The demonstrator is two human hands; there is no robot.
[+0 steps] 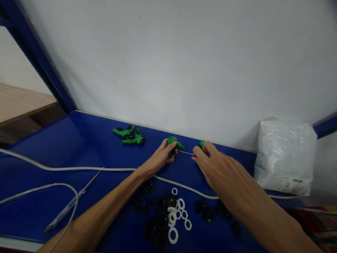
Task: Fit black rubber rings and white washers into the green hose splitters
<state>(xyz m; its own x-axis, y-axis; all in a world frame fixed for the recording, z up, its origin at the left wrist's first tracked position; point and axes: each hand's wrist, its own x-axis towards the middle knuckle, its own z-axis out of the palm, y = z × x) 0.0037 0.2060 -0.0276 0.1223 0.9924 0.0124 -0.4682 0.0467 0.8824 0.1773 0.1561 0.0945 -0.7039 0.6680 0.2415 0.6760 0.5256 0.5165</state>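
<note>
My left hand [161, 154] is closed around a green hose splitter [171, 140] with black parts, held above the blue table. From the right, a screwdriver [186, 152] with a thin metal shaft points at the splitter's black part. Its handle, of which only a bit of red shows, is wrapped in the fingers of my right hand [214, 163]. The tip is close to the splitter; whether it touches a screw I cannot tell. Behind my right hand lies another green piece [202, 143], mostly hidden. Two more green splitters [126, 131] rest against each other farther left.
White ring nuts [173, 234] and black rings [161, 219] lie in front, with small black parts [206, 212] to their right. A white cable [79, 168] crosses the blue table [86, 140]. A clear-handled screwdriver [65, 209] lies left; a wrapped package [285, 154] stands right.
</note>
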